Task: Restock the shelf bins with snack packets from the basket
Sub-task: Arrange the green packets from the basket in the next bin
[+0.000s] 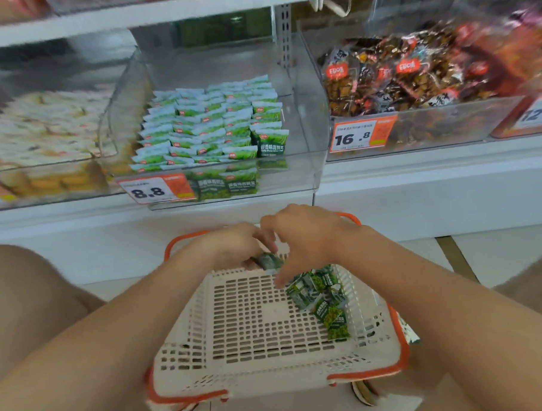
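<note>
Small glossy dark-green snack packets (325, 302) lie heaped at the right of the cream perforated plastic basket (237, 325). The left hand (234, 247) has its fingers clamped on one packet (268, 261) over the far rim. The right hand (308, 238) touches it, but its fingers are too blurred to tell their state.

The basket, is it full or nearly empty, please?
Nearly empty: the basket is mostly bare inside, a few green pea packets at right.

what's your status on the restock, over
Left hand grips a green packet over the basket, far end. Right hand on it too, grip unclear. Loose packets remain in basket. 8.8 bin ahead, nothing in the way.
</note>
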Tool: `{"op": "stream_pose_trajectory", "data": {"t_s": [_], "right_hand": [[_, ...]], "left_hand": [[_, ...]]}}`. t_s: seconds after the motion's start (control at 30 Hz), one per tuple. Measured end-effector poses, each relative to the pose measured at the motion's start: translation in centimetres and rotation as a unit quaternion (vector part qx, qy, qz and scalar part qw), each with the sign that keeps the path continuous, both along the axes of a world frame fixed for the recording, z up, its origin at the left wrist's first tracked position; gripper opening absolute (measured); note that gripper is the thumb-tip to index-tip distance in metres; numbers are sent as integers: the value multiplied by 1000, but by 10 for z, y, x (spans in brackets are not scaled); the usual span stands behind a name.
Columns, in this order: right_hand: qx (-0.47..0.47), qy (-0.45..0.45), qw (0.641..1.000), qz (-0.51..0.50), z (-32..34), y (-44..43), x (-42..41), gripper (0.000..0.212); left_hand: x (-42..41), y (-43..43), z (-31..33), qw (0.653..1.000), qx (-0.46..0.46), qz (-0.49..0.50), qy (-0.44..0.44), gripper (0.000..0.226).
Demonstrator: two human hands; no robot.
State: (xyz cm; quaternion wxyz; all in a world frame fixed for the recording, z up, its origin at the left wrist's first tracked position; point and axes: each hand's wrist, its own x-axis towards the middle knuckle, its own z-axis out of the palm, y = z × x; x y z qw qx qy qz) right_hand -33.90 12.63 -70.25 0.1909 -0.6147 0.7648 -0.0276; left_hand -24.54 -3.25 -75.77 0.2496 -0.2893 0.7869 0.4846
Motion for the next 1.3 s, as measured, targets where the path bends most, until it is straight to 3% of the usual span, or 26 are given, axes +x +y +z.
{"op": "stream_pose_trajectory", "data": {"t_s": [0.1,0.2,0.27,0.37,0.47,0.53,0.67,0.87,0.97,1.1,1.17,1.3], "right_hand": [[-20,7,1000,6,14,7,9,68],[-130,-42,990,-44,29,11,6,34],[-207,-81,970,-93,42,12,3,19],[-297,-124,933,-164,59,6,-1,17],[-361,-157,892,-223,70,-3,-5,19],[-372,-174,877,-251,78,-6,-10,17],[-364,-190,872,-265,83,-9,-14,14],[-376,-319,816,-302,98,-13,-9,4],[-396,-271,825,-300,102,-19,-17,6],[-423,-38,849,-314,99,-31,-36,19],[-371,26,879,-297,99,-35,-43,32],[-246,65,922,-293,85,-56,-57,43]], "left_hand": [[6,5,32,998,62,22,12,30],[10,9,71,993,105,50,35,36],[14,10,98,987,123,80,68,38],[22,8,134,964,164,151,143,35],[27,7,152,929,116,217,275,30],[27,7,157,914,51,204,346,26],[23,5,153,908,-13,149,391,19],[14,-6,147,879,-58,178,438,23],[10,-9,146,860,-129,159,467,15],[2,-23,137,809,-366,81,453,14],[-2,-29,130,804,-423,35,417,19],[-8,-34,125,817,-450,-24,361,26]]}}
